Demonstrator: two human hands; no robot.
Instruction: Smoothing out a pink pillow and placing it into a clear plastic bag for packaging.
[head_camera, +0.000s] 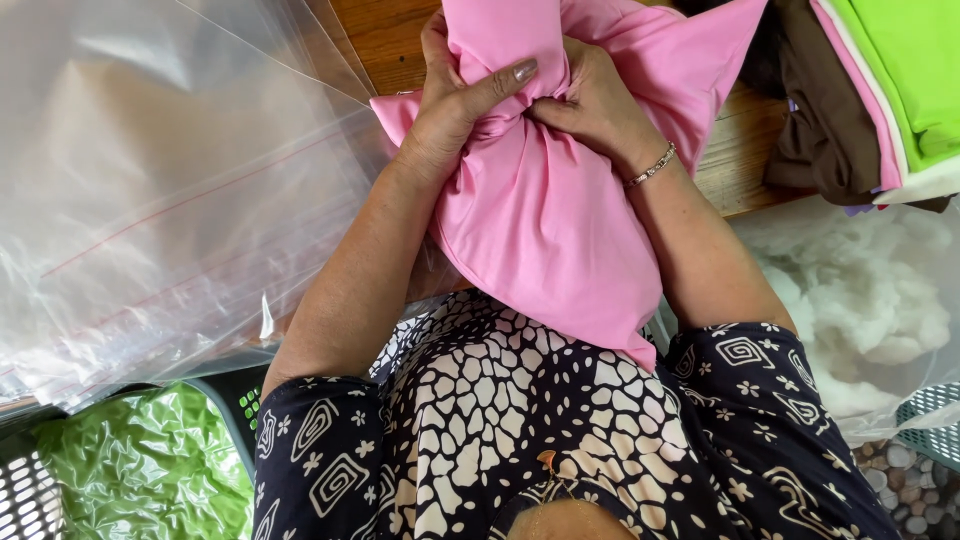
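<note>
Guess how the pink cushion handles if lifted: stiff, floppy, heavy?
Probably soft and floppy: the pink cushion bunches where the left hand and right hand squeeze its neck. Likely light for its size, if filled with fluff like the white stuffing nearby. The smooth cloth may slip; its corners sag.

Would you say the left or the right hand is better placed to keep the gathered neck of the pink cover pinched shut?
Probably the left hand: its thumb and fingers wrap right around the bunched neck of the pink cover. The right hand only presses in at the side, fingertips tucked into the folds.
</note>
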